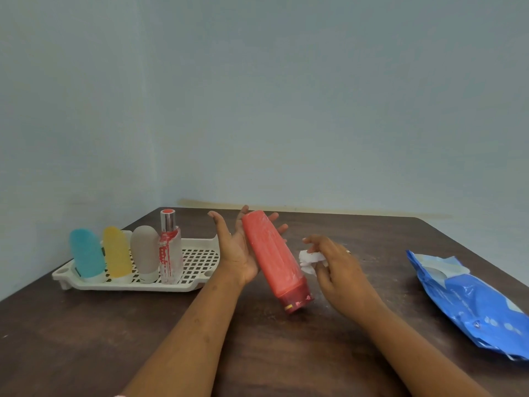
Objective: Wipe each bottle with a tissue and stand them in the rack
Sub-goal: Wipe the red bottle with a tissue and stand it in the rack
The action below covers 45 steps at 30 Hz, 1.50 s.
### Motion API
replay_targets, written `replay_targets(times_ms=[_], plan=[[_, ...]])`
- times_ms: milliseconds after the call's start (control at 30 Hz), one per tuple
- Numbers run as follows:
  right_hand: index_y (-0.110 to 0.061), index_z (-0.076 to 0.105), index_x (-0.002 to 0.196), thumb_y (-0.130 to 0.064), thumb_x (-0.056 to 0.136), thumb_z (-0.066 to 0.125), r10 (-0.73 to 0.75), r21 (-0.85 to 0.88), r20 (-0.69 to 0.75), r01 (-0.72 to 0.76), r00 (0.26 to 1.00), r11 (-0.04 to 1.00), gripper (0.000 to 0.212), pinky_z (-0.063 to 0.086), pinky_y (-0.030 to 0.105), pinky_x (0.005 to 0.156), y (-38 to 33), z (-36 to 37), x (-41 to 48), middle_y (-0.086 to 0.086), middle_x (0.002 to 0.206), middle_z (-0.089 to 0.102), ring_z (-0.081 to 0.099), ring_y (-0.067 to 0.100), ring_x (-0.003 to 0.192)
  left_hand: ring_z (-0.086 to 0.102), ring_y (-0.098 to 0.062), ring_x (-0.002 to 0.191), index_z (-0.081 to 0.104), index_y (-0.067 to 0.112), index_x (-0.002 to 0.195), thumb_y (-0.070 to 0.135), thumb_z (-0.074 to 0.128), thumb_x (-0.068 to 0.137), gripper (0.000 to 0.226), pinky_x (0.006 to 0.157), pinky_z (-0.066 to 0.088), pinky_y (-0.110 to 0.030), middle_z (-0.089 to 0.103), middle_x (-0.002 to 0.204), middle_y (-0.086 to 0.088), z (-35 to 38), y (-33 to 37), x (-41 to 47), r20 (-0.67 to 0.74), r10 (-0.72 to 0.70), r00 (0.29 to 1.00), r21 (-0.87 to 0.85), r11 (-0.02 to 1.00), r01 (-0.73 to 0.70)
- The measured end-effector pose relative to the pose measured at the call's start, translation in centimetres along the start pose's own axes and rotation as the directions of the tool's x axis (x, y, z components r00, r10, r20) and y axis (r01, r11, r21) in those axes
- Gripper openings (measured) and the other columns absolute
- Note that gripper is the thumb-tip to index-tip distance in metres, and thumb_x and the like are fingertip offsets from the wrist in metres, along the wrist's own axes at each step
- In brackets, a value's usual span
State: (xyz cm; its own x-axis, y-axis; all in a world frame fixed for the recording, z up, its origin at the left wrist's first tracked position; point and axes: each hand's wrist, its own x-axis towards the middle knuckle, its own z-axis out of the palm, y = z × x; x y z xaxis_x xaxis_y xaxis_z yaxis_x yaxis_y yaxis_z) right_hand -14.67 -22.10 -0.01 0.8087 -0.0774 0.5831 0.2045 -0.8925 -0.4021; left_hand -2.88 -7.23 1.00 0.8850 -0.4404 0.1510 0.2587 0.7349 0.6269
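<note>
Left hand (237, 253) palm up, fingers straight and spread. Red bottle (272, 259) lies tilted across them above the table (286, 353), cap end low. Right hand (337, 270) just beside the bottle, fingers pinching a crumpled tissue (309, 260). Rack (200, 262) at left holds four bottles (144, 250) upright. Blue wipes pack (472, 299) lies at right.
</note>
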Motion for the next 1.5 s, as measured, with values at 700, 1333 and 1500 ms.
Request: replay_targets(times_ms=[700,1333,1500], plan=[[-0.026,0.061,0.093,-0.026,0.086,0.065,0.177,0.225,0.036,-0.180,0.984,0.958,0.008,0.042,0.008,0.066,0.6,1.2,-0.1,-0.013,0.091,0.063,0.058,0.000,0.083,0.072,-0.036,0.087,0.043,0.035,0.133,0.082,0.016,0.082,0.075,0.070,0.057,-0.044,0.073,0.103,-0.017,-0.1,-1.0,1.1,-0.229,0.154,0.961,0.152,0.981,-0.121],[-0.022,0.071,0.104,-0.018,0.087,0.065,0.041,0.154,-0.003,-0.041,0.999,0.987,0.018,0.038,-0.004,0.070,-0.4,1.2,-0.3,-0.007,0.101,0.069,0.052,-0.013,0.081,0.070,-0.032,0.074,0.048,0.035,0.118,0.079,0.018,0.085,0.062,0.068,0.057,-0.042,0.072,0.100,-0.018,-0.2,-0.9,1.4,-0.223,0.189,0.957,0.183,0.972,-0.149],[-0.025,0.064,0.115,-0.020,0.090,0.058,-0.193,0.012,0.120,0.193,0.974,0.981,0.027,0.046,0.019,0.093,-2.1,1.2,-1.0,-0.009,0.115,0.064,0.055,-0.001,0.103,0.069,-0.033,0.072,0.046,0.033,0.124,0.079,0.020,0.085,0.065,0.065,0.057,-0.042,0.072,0.097,-0.018,-0.2,-0.9,1.4,-0.236,0.202,0.950,0.191,0.969,-0.158]])
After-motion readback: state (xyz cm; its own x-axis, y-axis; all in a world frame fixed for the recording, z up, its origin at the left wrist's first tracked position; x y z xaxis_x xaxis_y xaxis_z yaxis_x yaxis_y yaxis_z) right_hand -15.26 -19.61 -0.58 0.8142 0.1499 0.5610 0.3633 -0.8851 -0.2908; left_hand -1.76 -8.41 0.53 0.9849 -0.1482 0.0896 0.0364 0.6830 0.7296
